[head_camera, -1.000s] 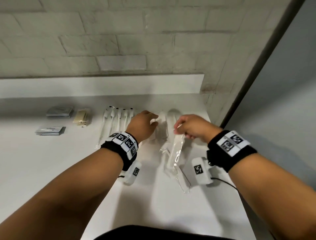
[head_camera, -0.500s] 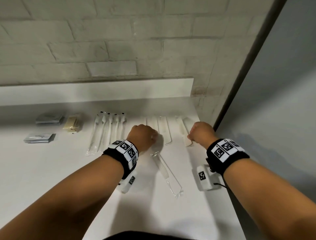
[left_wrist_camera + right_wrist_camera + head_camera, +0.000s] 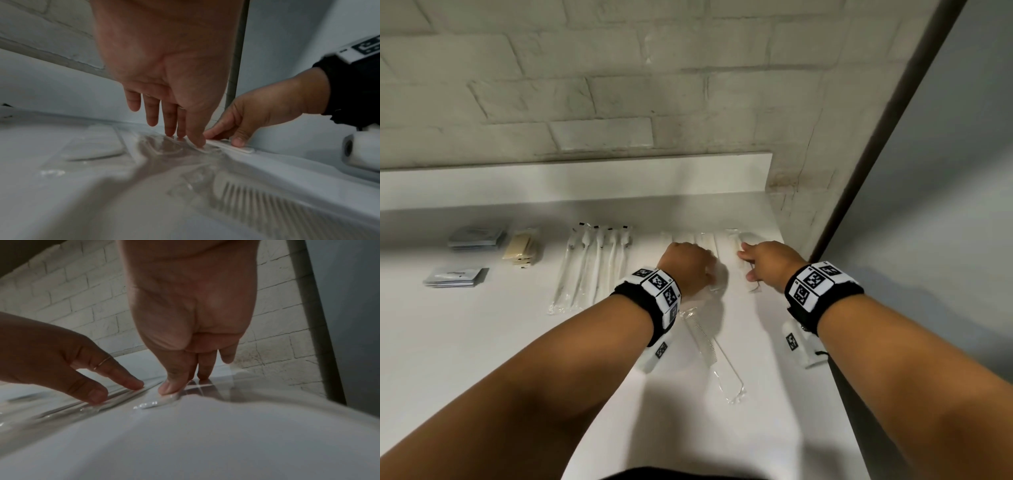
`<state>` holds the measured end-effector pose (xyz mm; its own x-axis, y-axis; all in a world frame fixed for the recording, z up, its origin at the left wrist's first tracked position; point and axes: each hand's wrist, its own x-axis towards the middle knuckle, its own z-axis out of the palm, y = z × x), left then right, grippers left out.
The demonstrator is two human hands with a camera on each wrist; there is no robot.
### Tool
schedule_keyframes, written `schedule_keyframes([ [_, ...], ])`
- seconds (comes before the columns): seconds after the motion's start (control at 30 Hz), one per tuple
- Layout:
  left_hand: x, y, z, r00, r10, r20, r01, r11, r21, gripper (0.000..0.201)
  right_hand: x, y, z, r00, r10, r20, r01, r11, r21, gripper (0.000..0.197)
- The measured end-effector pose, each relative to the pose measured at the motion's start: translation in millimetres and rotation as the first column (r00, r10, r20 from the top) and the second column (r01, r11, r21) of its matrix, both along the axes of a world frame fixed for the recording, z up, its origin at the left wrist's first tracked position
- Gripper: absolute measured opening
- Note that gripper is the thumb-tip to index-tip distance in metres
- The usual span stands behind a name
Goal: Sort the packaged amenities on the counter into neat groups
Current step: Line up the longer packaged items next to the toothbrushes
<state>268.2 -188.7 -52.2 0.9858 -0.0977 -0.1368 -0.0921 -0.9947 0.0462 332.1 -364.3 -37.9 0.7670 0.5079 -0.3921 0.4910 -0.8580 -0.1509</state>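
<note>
Several clear-wrapped white combs (image 3: 702,240) lie side by side at the back right of the white counter (image 3: 482,342). My left hand (image 3: 688,269) is over them, and its straight fingertips (image 3: 170,134) touch one wrapper. Just to the right, my right hand (image 3: 751,265) presses the rightmost wrapped comb (image 3: 240,148) down. The right thumb (image 3: 169,390) sits on its near end, and the fingers stand straight behind it. One more wrapped comb (image 3: 710,351) lies slanted on the counter, nearer to me.
Wrapped toothbrushes (image 3: 592,263) lie in a row left of the combs. Further left are beige packets (image 3: 522,251) and two stacks of grey sachets (image 3: 476,236) (image 3: 455,277). A brick wall (image 3: 619,85) backs the counter, whose right edge (image 3: 835,377) runs beside a grey panel.
My right hand has lowered the wrapped comb it held up onto the counter at the right end of the row. Both hands have moved toward the back.
</note>
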Motion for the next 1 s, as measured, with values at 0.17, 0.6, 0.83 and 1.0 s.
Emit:
schedule_keyframes([
  [0.17,1.6,-4.1,-4.8,1.0,0.002,0.014,-0.002,0.999,-0.032,0.03,2.7,10.3,-2.7,0.998,-0.061,-0.008,0.061,0.997,-0.047,0.065],
  [0.6,-1.5,-3.3,-2.2,1.0,-0.009,0.005,0.009,1.0,-0.015,0.048,-12.1,28.3,-2.8,0.986,-0.158,0.06,0.164,0.98,-0.11,0.048],
  [0.83,-3.4,-0.6,-1.6,1.0,0.003,0.007,-0.003,0.999,-0.033,0.038,-22.7,24.9,1.8,0.984,-0.153,0.09,0.16,0.984,-0.081,0.05],
  [1.0,-8.5,15.6,6.0,0.983,0.056,0.175,-0.023,0.983,-0.181,0.034,-65.3,27.4,10.4,0.991,-0.098,0.095,0.076,0.974,0.213,0.039],
])
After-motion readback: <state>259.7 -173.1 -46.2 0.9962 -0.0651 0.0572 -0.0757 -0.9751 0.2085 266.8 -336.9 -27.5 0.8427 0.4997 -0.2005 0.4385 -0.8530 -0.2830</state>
